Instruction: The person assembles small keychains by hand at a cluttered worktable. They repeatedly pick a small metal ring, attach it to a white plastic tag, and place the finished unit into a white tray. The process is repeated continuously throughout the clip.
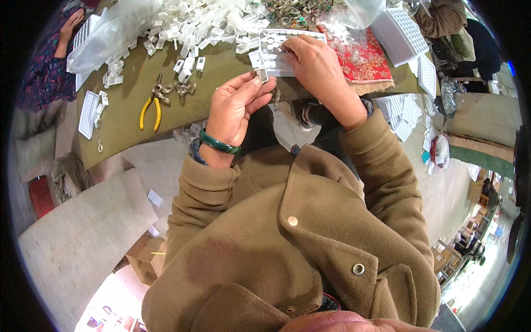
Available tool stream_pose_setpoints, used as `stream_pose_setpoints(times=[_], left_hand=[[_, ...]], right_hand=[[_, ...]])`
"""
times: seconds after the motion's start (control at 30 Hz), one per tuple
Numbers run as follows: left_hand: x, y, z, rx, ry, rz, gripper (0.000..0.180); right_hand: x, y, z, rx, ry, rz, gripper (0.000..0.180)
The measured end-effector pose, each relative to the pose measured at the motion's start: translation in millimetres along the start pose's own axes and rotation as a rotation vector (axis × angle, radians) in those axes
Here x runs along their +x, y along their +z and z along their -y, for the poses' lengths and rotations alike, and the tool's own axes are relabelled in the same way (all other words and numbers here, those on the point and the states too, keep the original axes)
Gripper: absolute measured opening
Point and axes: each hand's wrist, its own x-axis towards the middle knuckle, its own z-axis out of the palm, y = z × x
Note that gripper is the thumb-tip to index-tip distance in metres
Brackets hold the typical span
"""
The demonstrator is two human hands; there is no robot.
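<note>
- Far left, another person's hand (71,27) rests at the desk's (127,119) edge beside a white tray (88,114).
- Yellow-handled pliers (151,108) lie on the olive desk — just below a heap of small white plastic pieces (188,27).
- The left hand (235,108), a green bangle (218,144) on its wrist, has its grip pressed together, pinching a small white clip (261,73) between thumb and fingertips at the desk's near edge.
- The right hand (318,69) lies on a white perforated tray (276,52) — fingers curled down on it; whether they grasp anything cannot be told.
- Further right, a red patterned cloth (362,58), then stacked white trays (401,33).
</note>
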Motion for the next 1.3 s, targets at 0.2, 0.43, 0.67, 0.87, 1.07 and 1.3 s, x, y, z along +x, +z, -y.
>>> stream_pose_setpoints(times=[0.2,0.43,0.67,0.87,1.07,1.3], left_hand=[[-4.0,-0.7,2.6,0.016,-0.002,0.02,0.031],[-10.4,9.1,6.8,0.062,0.05,0.026,0.03],[-16.4,10.5,9.5,0.106,0.045,-0.03,0.029],[-10.3,8.1,19.3,-0.007,0.041,-0.052,0.025],[-4.9,3.9,8.9,0.101,0.011,-0.074,0.019],[-5.5,4.2,11.3,0.101,-0.006,-0.105,0.02]], right_hand=[[-6.1,-15.2,18.5,0.278,0.024,-0.036,0.013],[-28.1,-21.0,44.7,0.376,-0.035,-0.052,0.015],[-34.7,-22.8,43.1,0.5,0.054,0.038,0.007],[-35.8,-23.4,36.4,0.467,0.012,0.067,0.011],[-6.4,-4.4,19.1,0.371,0.105,-0.183,0.009],[3.2,16.5,10.8,-0.013,-0.106,-0.141,0.012]])
